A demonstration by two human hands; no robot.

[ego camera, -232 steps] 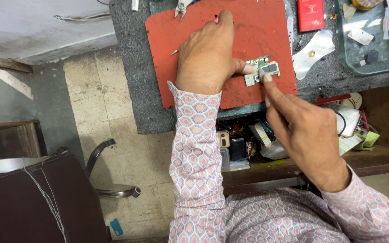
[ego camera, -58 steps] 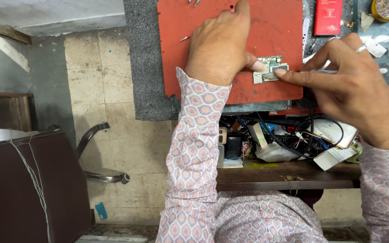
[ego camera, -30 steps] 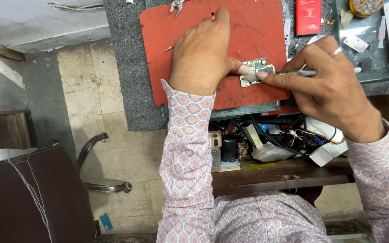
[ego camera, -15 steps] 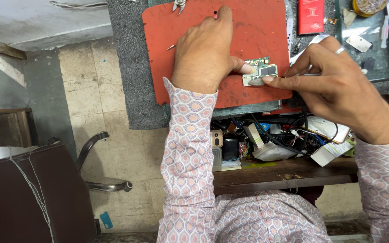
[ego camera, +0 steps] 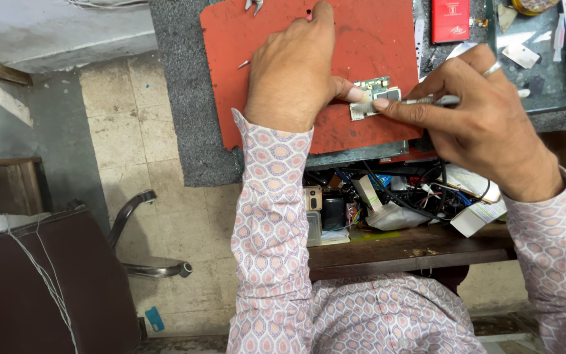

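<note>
A small green circuit board (ego camera: 373, 97) with metal shields lies on a red work mat (ego camera: 368, 39). My left hand (ego camera: 293, 75) rests palm down on the mat, its thumb pressing the board's left edge. My right hand (ego camera: 476, 115) pinches a thin metal tool (ego camera: 437, 101), a tweezer or probe, whose tip touches the board's right side. A ring sits on one finger of the right hand. Both sleeves are pink with a patterned print.
The mat lies on a grey felt-covered bench (ego camera: 181, 98). A red flat box (ego camera: 450, 19) and a tray of small parts (ego camera: 538, 46) sit at the top right. An open drawer (ego camera: 394, 203) below holds cables and gadgets. A dark chair (ego camera: 47, 275) stands at lower left.
My right hand picked up the thin tool and brought it to the board. Over the last second both hands stay on the board, shifting only slightly.
</note>
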